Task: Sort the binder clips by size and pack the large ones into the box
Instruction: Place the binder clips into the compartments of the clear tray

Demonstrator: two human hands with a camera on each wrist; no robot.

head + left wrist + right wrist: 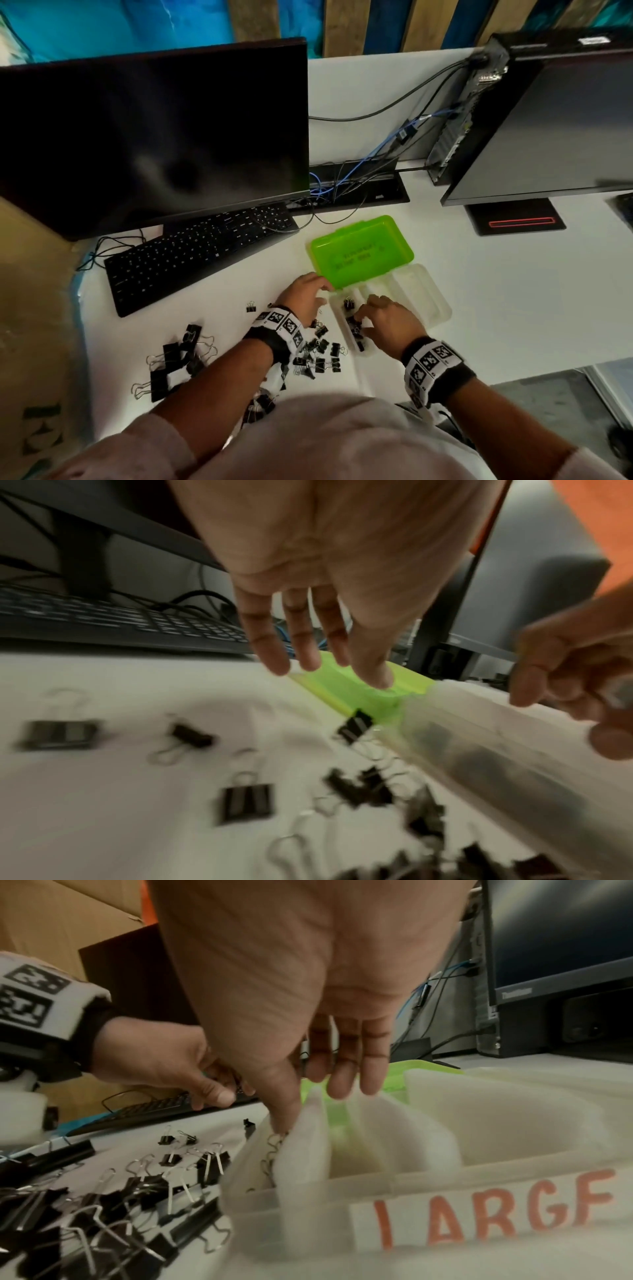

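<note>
A white desk (pixel 496 301) is carrying two dark monitors, a black keyboard (pixel 198 246) at 10 o'clock from the hands, and a computer tower (pixel 476 109) with cables at 1 o'clock. In the middle, a translucent box (pixel 424 301) is lying open, with its green lid (pixel 363 253) folded back toward 12 o'clock. In the right wrist view the front wall of the box is showing a label with the orange letters "LARGE" (pixel 496 1213).

The left hand (pixel 305 298) is hovering over the left end of the box, near the corner of the lid. Its fingers (pixel 270 642) are stretching out almost straight and holding nothing.

The right hand (pixel 387 325) is reaching into the left compartment of the box, where some black binder clips (pixel 352 325) are lying. Its fingers (pixel 373 1064) are pointing down, only a little bent. Whether the thumb is pinching a clip there, I cannot tell.

Just beside the box, at 8 o'clock from it, a pile of small binder clips (pixel 318 356) is lying on the desk. Farther at 8 o'clock, well apart from the box, a group of larger binder clips (pixel 174 359) is lying with its wire handles spread out. One single small clip (pixel 251 306) is resting alone at 9 o'clock from the left hand.
</note>
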